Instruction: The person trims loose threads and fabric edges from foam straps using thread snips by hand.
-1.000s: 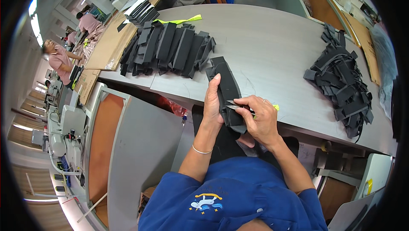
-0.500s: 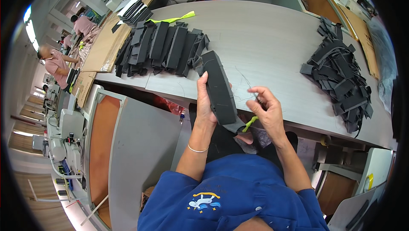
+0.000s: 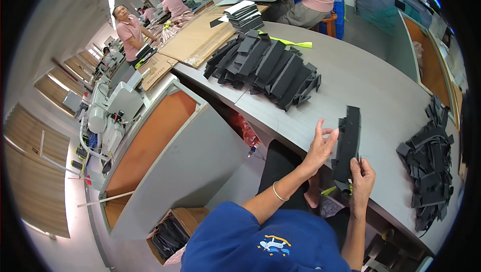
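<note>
At the table [image 3: 371, 86] edge: my left hand [image 3: 320, 146] steadies a black strip [image 3: 346, 144], fingers spread on its side; my right hand [image 3: 362, 179] is closed on its lower end with a yellow tool [image 3: 329, 190]. Strip stands more upright than half a second ago. Left pile [image 3: 268, 66] and right pile [image 3: 428, 164] unchanged.
</note>
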Demonstrator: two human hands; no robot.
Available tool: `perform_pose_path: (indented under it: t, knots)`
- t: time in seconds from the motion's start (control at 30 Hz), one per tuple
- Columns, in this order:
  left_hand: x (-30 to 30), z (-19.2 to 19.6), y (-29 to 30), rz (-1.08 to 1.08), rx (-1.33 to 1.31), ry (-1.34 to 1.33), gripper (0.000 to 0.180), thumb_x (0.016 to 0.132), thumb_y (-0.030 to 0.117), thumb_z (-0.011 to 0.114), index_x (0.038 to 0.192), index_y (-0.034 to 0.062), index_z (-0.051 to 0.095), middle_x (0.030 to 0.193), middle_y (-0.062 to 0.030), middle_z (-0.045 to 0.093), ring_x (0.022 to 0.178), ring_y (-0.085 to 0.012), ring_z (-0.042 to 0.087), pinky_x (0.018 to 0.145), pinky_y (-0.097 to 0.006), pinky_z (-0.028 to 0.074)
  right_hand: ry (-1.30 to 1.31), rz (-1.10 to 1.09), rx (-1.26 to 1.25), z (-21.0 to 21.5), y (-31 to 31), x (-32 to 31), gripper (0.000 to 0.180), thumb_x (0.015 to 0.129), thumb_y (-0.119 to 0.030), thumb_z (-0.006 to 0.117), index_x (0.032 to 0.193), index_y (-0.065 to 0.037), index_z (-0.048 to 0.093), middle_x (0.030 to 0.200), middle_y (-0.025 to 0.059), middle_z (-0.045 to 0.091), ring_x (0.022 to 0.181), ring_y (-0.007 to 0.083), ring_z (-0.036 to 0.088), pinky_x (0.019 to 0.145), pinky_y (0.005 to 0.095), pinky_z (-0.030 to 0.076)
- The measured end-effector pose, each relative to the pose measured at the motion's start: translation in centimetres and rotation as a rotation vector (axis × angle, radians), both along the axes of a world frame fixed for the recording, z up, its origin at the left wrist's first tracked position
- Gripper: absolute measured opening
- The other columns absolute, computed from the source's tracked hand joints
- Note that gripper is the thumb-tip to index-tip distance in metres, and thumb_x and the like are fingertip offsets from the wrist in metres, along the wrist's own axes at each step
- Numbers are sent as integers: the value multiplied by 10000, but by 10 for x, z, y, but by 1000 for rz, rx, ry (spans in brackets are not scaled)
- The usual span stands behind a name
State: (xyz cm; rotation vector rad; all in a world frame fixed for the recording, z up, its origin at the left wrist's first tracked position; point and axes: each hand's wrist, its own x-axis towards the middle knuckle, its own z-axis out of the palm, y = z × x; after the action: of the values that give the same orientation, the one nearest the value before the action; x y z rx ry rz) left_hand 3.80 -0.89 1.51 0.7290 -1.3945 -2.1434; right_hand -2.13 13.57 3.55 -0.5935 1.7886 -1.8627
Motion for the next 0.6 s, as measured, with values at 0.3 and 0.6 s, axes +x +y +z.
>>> perform_pose_path:
  t: [0.3, 0.6]
  knots:
    - [7, 21, 0, -262, -300, -7, 370, 888, 143, 618, 1190, -61, 557, 999, -60, 603, 822, -67, 528, 727, -209, 458, 205, -138, 32, -8, -3, -4, 278, 925, -185, 608, 708, -36, 519, 619, -65, 420, 570, 25, 346, 498, 214, 244]
    - [20, 30, -3, -440, -498, -67, 664, 776, 127, 702, 1352, -7, 400, 1131, -111, 539, 874, -137, 496, 832, -278, 460, 199, -95, 33, -6, 0, -1, 275, 922, -195, 613, 709, -33, 551, 609, -71, 432, 563, 28, 360, 504, 216, 255]
